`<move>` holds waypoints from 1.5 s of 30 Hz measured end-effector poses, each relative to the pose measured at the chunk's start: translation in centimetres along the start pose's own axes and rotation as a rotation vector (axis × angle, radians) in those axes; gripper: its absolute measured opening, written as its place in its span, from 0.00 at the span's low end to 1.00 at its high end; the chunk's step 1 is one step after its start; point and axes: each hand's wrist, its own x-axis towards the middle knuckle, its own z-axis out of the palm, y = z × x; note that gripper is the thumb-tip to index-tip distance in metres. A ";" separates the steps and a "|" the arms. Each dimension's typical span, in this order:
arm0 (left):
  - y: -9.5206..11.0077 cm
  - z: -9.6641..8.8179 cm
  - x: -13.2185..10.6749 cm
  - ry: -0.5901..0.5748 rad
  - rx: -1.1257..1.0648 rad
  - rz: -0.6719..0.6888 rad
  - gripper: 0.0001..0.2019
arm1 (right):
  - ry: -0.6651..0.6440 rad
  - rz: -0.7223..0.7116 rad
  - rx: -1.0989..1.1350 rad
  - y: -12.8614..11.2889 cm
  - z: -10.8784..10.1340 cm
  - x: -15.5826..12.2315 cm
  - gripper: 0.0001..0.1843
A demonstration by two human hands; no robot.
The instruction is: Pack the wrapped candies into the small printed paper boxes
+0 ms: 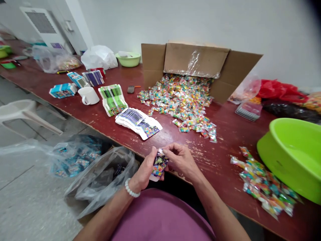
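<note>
A small dark purple box [159,164] with colourful print is held in front of me, just off the table's near edge. Wrapped around its left side is my left hand [147,167], a white bead bracelet on the wrist. My right hand [181,160] pinches the white flap at the box's top between thumb and fingers. Just beyond lies a fanned stack of flat purple cartons [139,122]. Behind it is a stack of green flat cartons [113,99]. Past my hands, wrapped candies [183,100] spill from an opened cardboard box [195,60].
To the right stands a green basin [268,150] beside a smaller pile of candies [263,184]. A white mug [88,95] and blue cartons [63,90] are at left. Clear plastic bags [102,180] stand below the table edge, near a white plastic stool [27,112].
</note>
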 end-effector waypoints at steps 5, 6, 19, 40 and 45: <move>-0.1 -0.5 0.0 0.006 0.086 0.099 0.37 | 0.001 -0.085 0.015 -0.3 0.1 -0.3 0.12; -0.2 -0.7 0.1 0.003 0.081 0.100 0.36 | -0.032 -0.119 0.017 -0.3 0.1 -0.5 0.11; -0.3 -1.4 2.7 -0.167 -0.130 -0.004 0.21 | 0.075 -0.238 -0.699 1.8 -4.9 4.5 0.16; 1.7 -3.5 2.8 0.200 -0.121 0.056 0.24 | 0.541 -0.236 -0.577 2.6 -6.2 4.2 0.21; 0.9 -2.6 2.1 -0.011 -0.330 -0.048 0.27 | 0.530 -0.361 -0.355 2.2 -2.1 1.6 0.15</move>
